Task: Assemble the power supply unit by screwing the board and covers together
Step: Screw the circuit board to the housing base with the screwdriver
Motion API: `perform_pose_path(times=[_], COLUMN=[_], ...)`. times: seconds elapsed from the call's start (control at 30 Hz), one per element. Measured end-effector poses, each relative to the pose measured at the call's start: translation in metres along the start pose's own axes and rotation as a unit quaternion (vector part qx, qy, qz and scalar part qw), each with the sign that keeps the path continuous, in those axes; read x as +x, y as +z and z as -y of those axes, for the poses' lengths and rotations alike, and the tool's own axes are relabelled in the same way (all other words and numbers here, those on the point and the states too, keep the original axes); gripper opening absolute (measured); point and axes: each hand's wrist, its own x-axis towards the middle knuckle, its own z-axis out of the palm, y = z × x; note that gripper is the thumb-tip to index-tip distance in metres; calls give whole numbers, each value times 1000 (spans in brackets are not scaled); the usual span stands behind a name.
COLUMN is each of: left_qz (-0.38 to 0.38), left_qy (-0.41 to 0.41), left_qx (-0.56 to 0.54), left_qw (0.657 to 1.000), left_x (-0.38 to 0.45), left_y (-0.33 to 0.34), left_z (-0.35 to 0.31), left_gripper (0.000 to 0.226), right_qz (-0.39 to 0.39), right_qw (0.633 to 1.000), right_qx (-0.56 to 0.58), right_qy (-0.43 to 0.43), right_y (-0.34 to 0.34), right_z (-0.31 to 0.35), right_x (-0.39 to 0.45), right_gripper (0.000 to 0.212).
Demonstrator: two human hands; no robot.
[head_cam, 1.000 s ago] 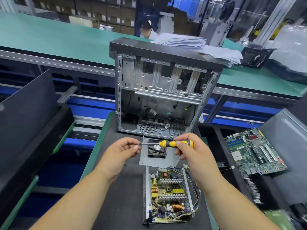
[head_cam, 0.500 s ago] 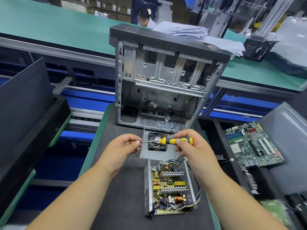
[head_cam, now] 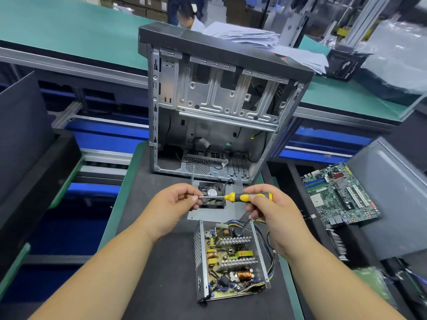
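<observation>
In the centre of the frame the right hand (head_cam: 271, 213) grips the yellow-black handle of a screwdriver (head_cam: 240, 197), fingers curled round it; the tool lies horizontal, w/ its metal shaft pointing to the left of the frame. The left hand (head_cam: 172, 207) pinches the tip end of the shaft between thumb and fingers. If a screw is at the tip, I cannot tell, it is hidden by the fingers.

Below the hands, lower centre, the open power supply unit (head_cam: 228, 259) sits on the dark mat (head_cam: 161, 285). Its board w/ heatsinks, a copper coil and capacitors is visible inside the metal housing, no cover on top. A bundle of wires goes out at its right side, near the right wrist.

Just behind the hands a flat grey cover plate (head_cam: 215, 214) w/ a black fan (head_cam: 212, 192) lies on the mat, between the unit and the PC case (head_cam: 219, 100). The case stands upright in the upper centre, side open, showing empty metal bays.

At the right of the frame a green motherboard (head_cam: 339, 195) lies tilted, well apart from the unit. A stack of papers (head_cam: 265, 42) is behind the case top, upper right.
</observation>
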Motion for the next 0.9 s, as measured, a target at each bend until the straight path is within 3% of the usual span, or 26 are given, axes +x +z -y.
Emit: perform_pose_path(times=[0.27,0.4,0.5,0.63,0.7,0.9], left_qz=[40,32,26,115,117,25], left_qy=[27,35,7,-49,-72,-99], left_qx=[29,-3,120,362,394,355], left_qw=[998,999,992,924,909,929], left_x=[-3,-2,-2,-12,-18,-40], left_y=[12,15,12,16,20,47], left_z=[-7,-12,-4,12,13,8], left_gripper=[16,41,59,63,61,56], right_qz=[8,-16,-31,-34,-27,-27], right_qw=[1000,999,995,991,990,984], right_qx=[20,49,92,132,141,176], right_qy=[1,-1,-8,-3,-6,7], right_y=[-11,-18,-30,-52,-65,-113], right_z=[-7,-8,-11,-17,-22,-40], right_x=[-5,-11,-13,-17,-21,-40], right_gripper=[21,21,19,17,17,17])
